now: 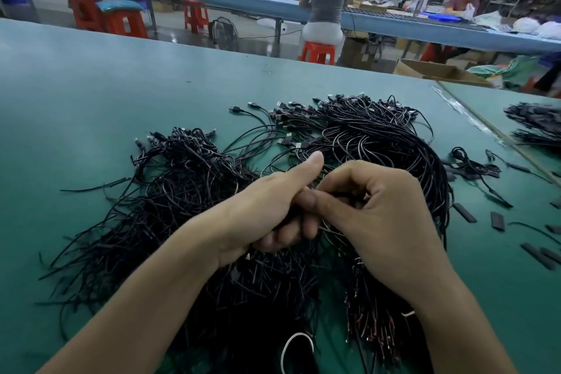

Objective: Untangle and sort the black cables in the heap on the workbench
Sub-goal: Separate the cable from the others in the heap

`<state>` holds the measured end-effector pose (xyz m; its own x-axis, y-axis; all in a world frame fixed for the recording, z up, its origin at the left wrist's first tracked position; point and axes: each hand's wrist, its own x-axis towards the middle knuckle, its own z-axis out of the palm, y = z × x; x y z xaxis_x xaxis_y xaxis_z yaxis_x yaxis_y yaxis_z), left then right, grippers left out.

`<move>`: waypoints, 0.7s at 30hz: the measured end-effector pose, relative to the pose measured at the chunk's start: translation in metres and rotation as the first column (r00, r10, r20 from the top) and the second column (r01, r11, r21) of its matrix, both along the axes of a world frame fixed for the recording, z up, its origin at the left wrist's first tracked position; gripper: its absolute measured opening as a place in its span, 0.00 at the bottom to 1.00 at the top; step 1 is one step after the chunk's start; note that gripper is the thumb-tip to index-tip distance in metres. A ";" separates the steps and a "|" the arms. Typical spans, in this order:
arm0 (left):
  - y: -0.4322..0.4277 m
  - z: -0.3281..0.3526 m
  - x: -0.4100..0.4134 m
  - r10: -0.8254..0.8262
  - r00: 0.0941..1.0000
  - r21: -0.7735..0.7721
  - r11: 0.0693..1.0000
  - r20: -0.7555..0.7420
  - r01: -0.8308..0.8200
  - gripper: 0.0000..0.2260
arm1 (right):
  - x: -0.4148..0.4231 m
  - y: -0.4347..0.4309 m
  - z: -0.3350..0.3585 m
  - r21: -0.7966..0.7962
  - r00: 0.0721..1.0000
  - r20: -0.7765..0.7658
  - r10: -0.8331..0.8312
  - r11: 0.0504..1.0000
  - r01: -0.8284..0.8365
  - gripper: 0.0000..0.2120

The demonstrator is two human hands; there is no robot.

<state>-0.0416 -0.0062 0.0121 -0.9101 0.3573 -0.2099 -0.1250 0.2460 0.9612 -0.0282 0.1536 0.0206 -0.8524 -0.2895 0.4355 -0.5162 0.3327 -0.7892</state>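
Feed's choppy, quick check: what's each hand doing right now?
Left hand: closed round a bunch of black cables.
Right hand: pinching strands from that bunch.

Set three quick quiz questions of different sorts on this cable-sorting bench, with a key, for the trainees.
1. True or false: the left hand grips a bunch of cables.
2. The workbench top is: A red, B green, C white.
3. Fill in: short loose black pieces lie to the ___ of the cables.
Key: 1 true; 2 B; 3 right.
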 end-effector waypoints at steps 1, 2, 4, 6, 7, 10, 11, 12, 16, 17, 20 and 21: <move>-0.003 0.002 0.000 -0.050 0.998 0.069 0.997 0.048 0.047 0.33 | -0.001 -0.002 -0.002 -0.043 1.000 -0.011 -0.019 0.999 0.019 0.09; -0.006 0.003 -0.001 -0.114 0.989 0.168 0.981 0.090 0.098 0.31 | -0.002 -0.003 -0.003 -0.083 0.999 -0.023 -0.044 0.996 0.042 0.10; -0.010 0.005 -0.001 -0.240 0.960 0.407 0.899 0.146 0.162 0.27 | -0.004 -0.005 -0.006 -0.152 0.996 -0.027 -0.086 0.985 0.081 0.11; -0.012 0.006 -0.002 -0.322 0.934 0.626 0.763 0.152 0.161 0.22 | -0.006 -0.004 -0.009 -0.189 0.992 -0.013 -0.127 0.974 0.122 0.12; -0.014 0.007 -0.002 -0.350 0.926 0.710 0.687 0.140 0.152 0.21 | -0.007 -0.004 -0.010 -0.184 0.989 -0.001 -0.147 0.972 0.144 0.13; -0.019 0.012 -0.003 -0.382 0.922 0.914 0.392 0.064 0.099 0.19 | -0.007 -0.004 -0.015 -0.066 0.986 0.064 -0.152 0.986 0.156 0.13; -0.019 0.014 -0.003 -0.355 0.933 0.958 0.282 0.060 0.045 0.18 | -0.007 -0.005 -0.016 -0.006 0.987 0.097 -0.130 0.991 0.131 0.13; -0.020 0.014 -0.004 -0.275 0.959 0.978 0.210 0.071 -0.012 0.17 | -0.006 -0.008 -0.017 0.052 0.986 0.135 -0.100 0.994 0.094 0.12; -0.014 0.003 -0.014 0.234 0.972 0.881 0.459 0.005 -0.115 0.18 | 0.001 -0.017 -0.023 0.274 0.990 0.141 -0.012 0.961 -0.028 0.10; -0.011 -0.003 -0.016 0.330 0.942 0.796 0.586 -0.066 -0.150 0.18 | 0.001 -0.016 -0.023 0.311 0.990 0.141 -0.012 0.950 -0.033 0.08; -0.005 -0.017 -0.018 0.437 0.801 0.348 0.886 -0.409 -0.306 0.14 | 0.001 -0.011 -0.019 0.406 0.995 0.096 -0.005 0.913 -0.035 0.08; -0.002 -0.020 -0.017 0.376 0.788 0.200 0.926 -0.487 -0.319 0.13 | 0.001 -0.009 -0.016 0.416 0.998 0.068 0.003 0.909 -0.031 0.08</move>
